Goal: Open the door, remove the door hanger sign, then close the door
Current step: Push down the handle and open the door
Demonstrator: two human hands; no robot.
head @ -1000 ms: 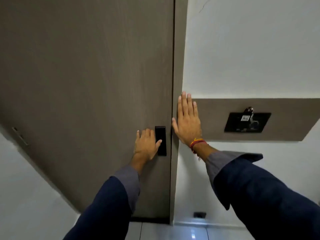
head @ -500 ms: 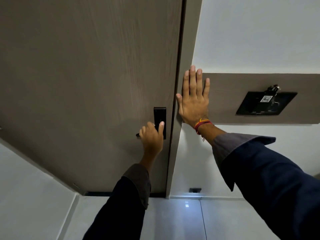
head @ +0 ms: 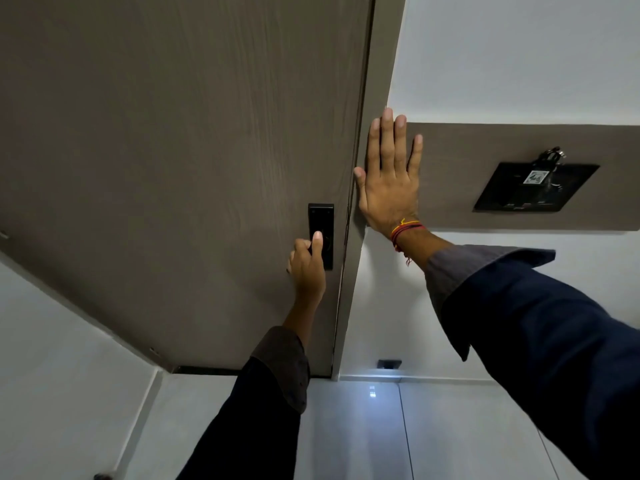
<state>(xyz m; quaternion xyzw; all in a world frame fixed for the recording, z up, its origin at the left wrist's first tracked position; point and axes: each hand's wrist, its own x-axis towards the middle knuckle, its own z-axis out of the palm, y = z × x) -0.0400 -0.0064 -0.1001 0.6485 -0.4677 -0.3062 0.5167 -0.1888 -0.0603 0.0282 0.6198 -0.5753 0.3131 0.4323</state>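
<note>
The door (head: 173,150) is a tall grey-brown wood-grain slab, shut flush against its matching frame (head: 377,81). A black rectangular lock plate (head: 320,220) sits upright near its right edge.

Door (head: 173,150) grey-brown with wood grain, lock plate (head: 321,223) black, wall (head: 519,57) white, wall panel (head: 450,188) grey-brown, switch plate (head: 512,192) black, sleeves (head: 554,341) navy with grey cuffs, wrist thread (head: 405,230) red and yellow.
</note>
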